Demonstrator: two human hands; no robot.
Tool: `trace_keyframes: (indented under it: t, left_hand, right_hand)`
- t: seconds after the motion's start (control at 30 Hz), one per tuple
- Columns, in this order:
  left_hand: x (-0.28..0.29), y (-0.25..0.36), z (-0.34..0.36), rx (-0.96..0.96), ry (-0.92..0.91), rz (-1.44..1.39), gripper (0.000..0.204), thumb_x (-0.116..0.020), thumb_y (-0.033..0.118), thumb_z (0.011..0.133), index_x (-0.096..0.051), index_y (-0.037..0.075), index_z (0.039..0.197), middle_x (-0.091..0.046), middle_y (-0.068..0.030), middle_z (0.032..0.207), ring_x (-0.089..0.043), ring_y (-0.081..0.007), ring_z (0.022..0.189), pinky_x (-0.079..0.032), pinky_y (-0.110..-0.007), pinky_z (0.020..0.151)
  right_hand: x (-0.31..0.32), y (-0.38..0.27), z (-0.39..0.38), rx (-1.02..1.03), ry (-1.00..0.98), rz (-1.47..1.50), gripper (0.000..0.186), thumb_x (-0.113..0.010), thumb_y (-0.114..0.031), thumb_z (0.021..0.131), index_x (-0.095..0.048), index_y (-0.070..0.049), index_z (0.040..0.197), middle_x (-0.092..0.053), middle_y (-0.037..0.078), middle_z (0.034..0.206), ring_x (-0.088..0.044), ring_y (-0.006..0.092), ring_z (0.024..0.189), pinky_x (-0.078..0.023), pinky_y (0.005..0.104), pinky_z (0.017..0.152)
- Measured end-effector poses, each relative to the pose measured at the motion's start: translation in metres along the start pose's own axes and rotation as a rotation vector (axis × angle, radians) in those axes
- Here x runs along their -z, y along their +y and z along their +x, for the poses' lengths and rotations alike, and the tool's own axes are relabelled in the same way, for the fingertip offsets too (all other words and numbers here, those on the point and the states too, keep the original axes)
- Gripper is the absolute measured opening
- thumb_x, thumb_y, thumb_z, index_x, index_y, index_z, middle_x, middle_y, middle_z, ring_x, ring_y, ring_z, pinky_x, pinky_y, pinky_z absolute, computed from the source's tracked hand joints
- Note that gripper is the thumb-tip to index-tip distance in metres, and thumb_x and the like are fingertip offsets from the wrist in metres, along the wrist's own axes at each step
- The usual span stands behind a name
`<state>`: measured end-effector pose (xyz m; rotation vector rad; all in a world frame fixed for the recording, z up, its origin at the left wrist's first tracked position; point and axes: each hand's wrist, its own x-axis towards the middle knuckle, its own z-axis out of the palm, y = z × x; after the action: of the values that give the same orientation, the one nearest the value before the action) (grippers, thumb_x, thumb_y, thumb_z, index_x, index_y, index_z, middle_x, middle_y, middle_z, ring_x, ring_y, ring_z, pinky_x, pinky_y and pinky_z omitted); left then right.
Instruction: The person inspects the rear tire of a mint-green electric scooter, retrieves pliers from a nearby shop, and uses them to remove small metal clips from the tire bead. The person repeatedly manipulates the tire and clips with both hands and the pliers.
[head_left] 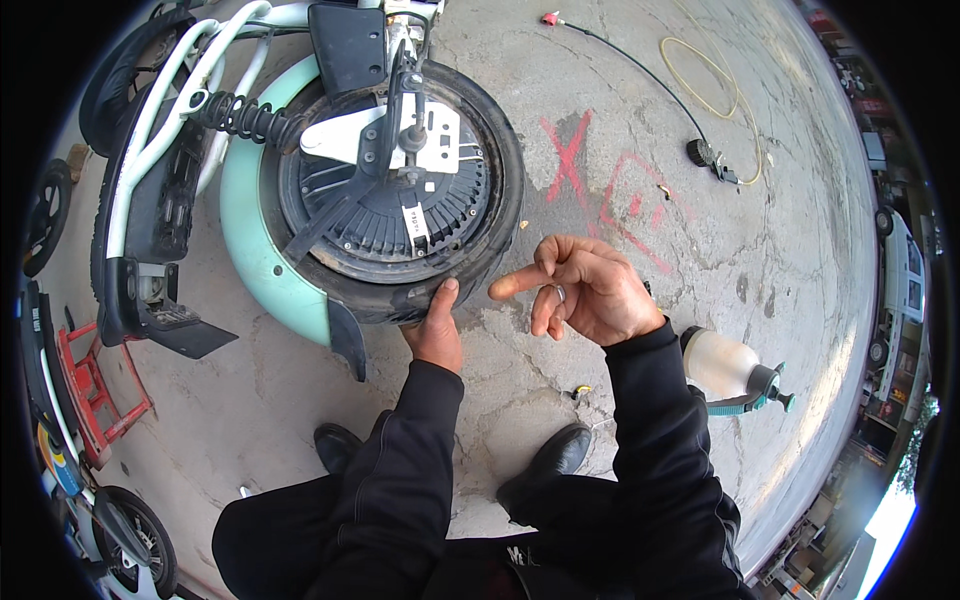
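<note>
A scooter's black tyre surrounds a dark finned hub, with a white bracket bolted across it. My left hand grips the tyre's near edge, its thumb on the sidewall and its fingers hidden underneath. Just right of the tyre, my right hand hangs apart from it, a ring on one finger. One finger there stretches toward the rubber while the others bend loosely, and I see nothing held. Around the tyre's left side curves a mint-green mudguard ending in a dark flap.
A coil shock absorber joins the white frame at left. A red stand lies beyond it. On the cracked concrete at right are a pump sprayer bottle and an air hose. My shoes are below.
</note>
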<state>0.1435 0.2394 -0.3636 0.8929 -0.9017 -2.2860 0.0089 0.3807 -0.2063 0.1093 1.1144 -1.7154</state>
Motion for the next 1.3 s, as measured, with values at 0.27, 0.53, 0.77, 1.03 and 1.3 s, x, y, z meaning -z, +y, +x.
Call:
trace_keyframes:
  t: [0.27,0.53,0.77,1.03,1.3]
  left_hand:
    - [0.002,-0.003,0.002,0.024,0.016,-0.029,0.067,-0.071,-0.007,0.084,-0.047,0.006,0.146,-0.052,-0.0073,0.148,-0.054,-0.0193,0.129,-0.038,-0.036,0.114]
    - [0.008,-0.006,0.005,0.033,0.053,-0.02,0.073,-0.075,-0.005,0.082,-0.046,0.01,0.147,-0.05,-0.003,0.151,-0.052,-0.0181,0.132,-0.038,-0.036,0.114]
    - [0.013,-0.008,0.01,0.033,-0.027,0.014,0.069,-0.075,-0.001,0.085,-0.048,0.012,0.147,-0.054,-0.0009,0.146,-0.053,-0.0175,0.131,-0.037,-0.039,0.115]
    - [0.018,-0.002,0.01,0.029,-0.088,0.089,0.042,-0.07,0.011,0.092,-0.06,0.002,0.133,-0.064,-0.0067,0.134,-0.06,-0.0189,0.124,-0.041,-0.034,0.114]
    - [0.015,-0.001,0.007,0.035,-0.053,0.078,0.046,-0.072,0.011,0.091,-0.059,0.004,0.134,-0.063,-0.0055,0.137,-0.058,-0.0189,0.127,-0.038,-0.035,0.117]
  right_hand:
    - [-0.004,-0.008,-0.019,0.071,-0.025,0.036,0.004,-0.041,-0.006,0.091,-0.042,-0.003,0.093,-0.067,0.036,0.117,-0.075,0.0328,0.07,-0.059,0.0314,0.051]
    - [0.057,-0.013,-0.05,0.208,0.353,-0.856,0.022,-0.073,-0.011,0.093,-0.061,0.001,0.107,-0.066,0.006,0.082,-0.062,0.0131,0.066,-0.05,0.0283,0.061]
    - [0.154,0.112,-0.151,-0.07,0.437,-1.536,0.019,-0.074,-0.019,0.086,-0.066,-0.007,0.098,-0.067,0.016,0.07,-0.068,0.0347,0.071,-0.052,0.0445,0.066]
    - [0.198,0.283,-0.152,-0.165,0.647,-1.171,0.035,-0.071,-0.04,0.086,-0.075,-0.006,0.092,-0.074,0.016,0.082,-0.071,0.0367,0.08,-0.057,0.0457,0.075]
    - [0.185,0.291,-0.135,-0.196,0.865,-1.212,0.033,-0.073,-0.036,0.082,-0.076,-0.004,0.087,-0.075,0.015,0.081,-0.073,0.0356,0.078,-0.057,0.0449,0.075]
